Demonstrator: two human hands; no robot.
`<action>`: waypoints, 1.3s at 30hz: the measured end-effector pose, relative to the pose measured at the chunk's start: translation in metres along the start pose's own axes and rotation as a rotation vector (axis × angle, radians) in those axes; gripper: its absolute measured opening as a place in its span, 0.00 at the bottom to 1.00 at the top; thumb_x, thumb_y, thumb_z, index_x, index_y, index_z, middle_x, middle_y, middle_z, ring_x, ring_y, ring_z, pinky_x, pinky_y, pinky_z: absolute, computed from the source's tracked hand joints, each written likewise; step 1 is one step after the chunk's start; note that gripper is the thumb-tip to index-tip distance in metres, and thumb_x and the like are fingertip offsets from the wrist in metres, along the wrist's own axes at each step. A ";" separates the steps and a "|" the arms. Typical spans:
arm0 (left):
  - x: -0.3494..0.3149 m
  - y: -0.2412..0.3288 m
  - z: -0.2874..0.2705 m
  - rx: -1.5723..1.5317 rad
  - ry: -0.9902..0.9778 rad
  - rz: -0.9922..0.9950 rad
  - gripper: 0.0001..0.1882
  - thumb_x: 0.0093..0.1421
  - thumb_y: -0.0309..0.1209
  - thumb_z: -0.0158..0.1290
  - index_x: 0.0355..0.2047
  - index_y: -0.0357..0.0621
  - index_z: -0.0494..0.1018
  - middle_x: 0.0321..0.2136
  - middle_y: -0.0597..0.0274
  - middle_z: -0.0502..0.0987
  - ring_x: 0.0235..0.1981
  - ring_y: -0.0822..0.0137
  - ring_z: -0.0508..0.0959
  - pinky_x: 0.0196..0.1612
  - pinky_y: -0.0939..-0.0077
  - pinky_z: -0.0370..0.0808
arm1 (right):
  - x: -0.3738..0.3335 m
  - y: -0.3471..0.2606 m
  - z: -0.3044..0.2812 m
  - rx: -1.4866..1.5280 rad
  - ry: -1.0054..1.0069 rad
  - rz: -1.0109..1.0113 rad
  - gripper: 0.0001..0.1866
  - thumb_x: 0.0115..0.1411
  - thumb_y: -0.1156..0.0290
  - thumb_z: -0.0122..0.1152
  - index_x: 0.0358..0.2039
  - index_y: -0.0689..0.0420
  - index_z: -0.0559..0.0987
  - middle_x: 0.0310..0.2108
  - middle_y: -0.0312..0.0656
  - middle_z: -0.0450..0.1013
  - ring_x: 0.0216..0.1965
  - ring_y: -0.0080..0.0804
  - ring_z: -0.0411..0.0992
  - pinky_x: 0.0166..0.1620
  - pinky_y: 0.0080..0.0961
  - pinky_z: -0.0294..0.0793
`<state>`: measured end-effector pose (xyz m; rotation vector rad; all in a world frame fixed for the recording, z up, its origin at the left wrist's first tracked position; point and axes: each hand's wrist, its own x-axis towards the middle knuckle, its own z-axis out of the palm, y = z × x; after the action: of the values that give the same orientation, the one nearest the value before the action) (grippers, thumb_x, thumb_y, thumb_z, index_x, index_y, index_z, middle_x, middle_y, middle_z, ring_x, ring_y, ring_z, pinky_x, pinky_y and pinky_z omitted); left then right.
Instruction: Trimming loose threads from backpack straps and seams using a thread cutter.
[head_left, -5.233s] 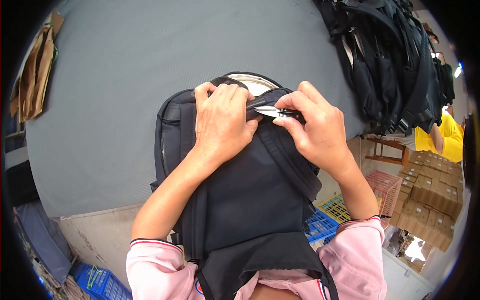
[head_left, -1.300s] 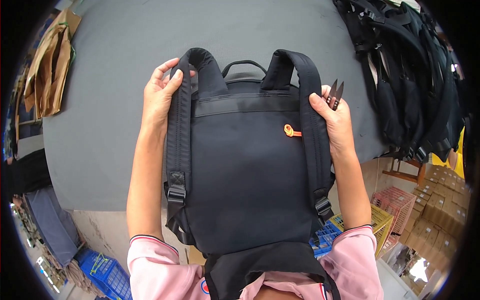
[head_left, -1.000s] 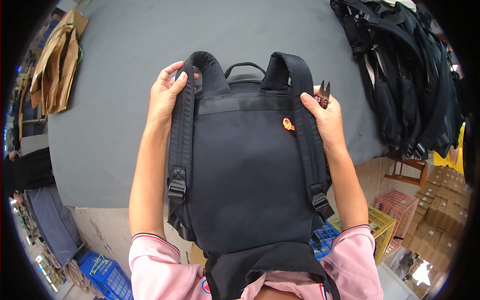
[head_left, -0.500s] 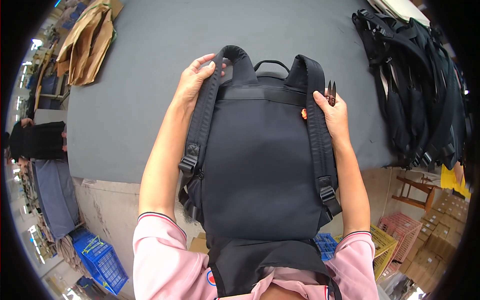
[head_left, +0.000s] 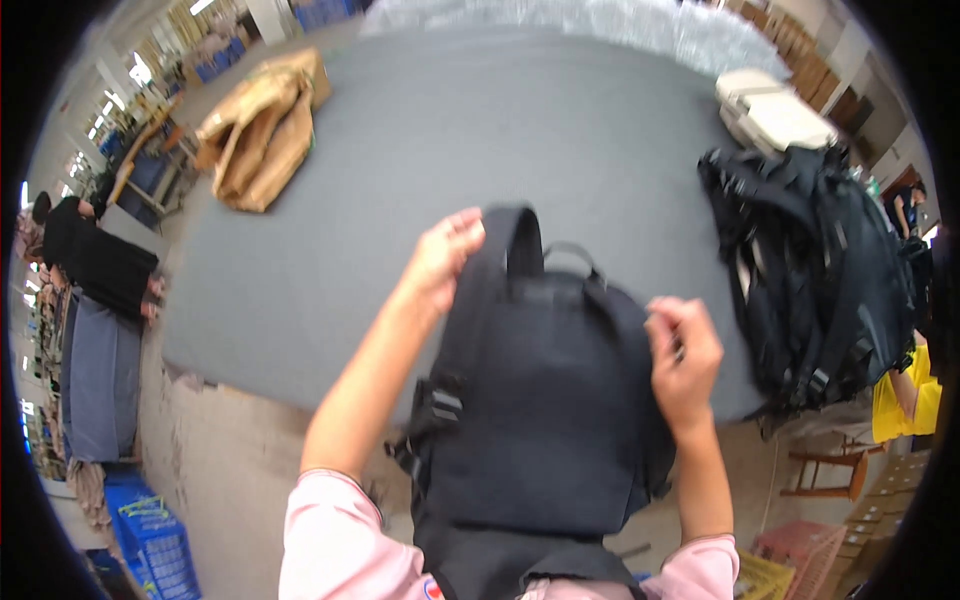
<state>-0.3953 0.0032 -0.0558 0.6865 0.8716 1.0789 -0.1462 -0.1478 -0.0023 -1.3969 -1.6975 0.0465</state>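
Observation:
A black backpack (head_left: pixel 550 400) leans against my front and the near edge of the grey table, its strap side facing up. My left hand (head_left: pixel 445 255) is closed on the top of the left shoulder strap (head_left: pixel 478 300) and holds it raised. Beside the bag's upper right edge is my right hand (head_left: pixel 685 345), its fingers curled and blurred. A small dark glint in that palm fits the thread snips seen there half a second ago; their blades do not show clearly. The right strap lies folded over, partly lost in the blur. A thin carry loop (head_left: pixel 575 248) stands up at the bag's top.
Several black backpacks (head_left: pixel 820 270) are piled on the table's (head_left: pixel 400 130) right, by a pale case (head_left: pixel 770 110). A brown paper bag (head_left: pixel 265 130) sits far left. Clear plastic wrapping (head_left: pixel 580 35) lines the back. A blue crate (head_left: pixel 150 540) stands lower left; another person in yellow (head_left: pixel 910 395) is at right.
My right hand has come off the right strap, which has dropped inward. My left hand still grips the left strap. The view has tilted up, showing more of the table's far side.

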 end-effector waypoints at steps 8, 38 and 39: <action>-0.048 -0.005 0.052 -0.094 -0.103 0.008 0.25 0.58 0.26 0.54 0.55 0.36 0.59 0.35 0.56 0.75 0.32 0.70 0.77 0.35 0.73 0.79 | -0.052 -0.056 0.068 0.578 -0.288 0.319 0.13 0.56 0.74 0.62 0.35 0.61 0.66 0.21 0.36 0.67 0.22 0.17 0.65 0.26 0.17 0.68; -0.189 -0.063 -0.021 0.437 -0.154 -0.096 0.17 0.50 0.29 0.57 0.41 0.35 0.70 0.43 0.58 0.72 0.45 0.67 0.71 0.49 0.74 0.68 | -0.036 -0.069 0.100 0.704 -0.337 0.511 0.12 0.55 0.75 0.59 0.41 0.58 0.76 0.19 0.23 0.60 0.21 0.11 0.55 0.25 0.14 0.56; -0.188 -0.063 -0.016 0.668 -0.131 0.276 0.17 0.48 0.29 0.59 0.38 0.34 0.71 0.44 0.54 0.71 0.48 0.61 0.69 0.49 0.69 0.67 | -0.037 -0.067 0.099 0.698 -0.330 0.519 0.12 0.55 0.75 0.59 0.41 0.58 0.76 0.19 0.23 0.60 0.21 0.11 0.55 0.25 0.14 0.56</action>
<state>-0.4207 -0.1943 -0.0666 1.4521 1.0501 0.9630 -0.2627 -0.1526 -0.0462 -1.2725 -1.3130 1.1020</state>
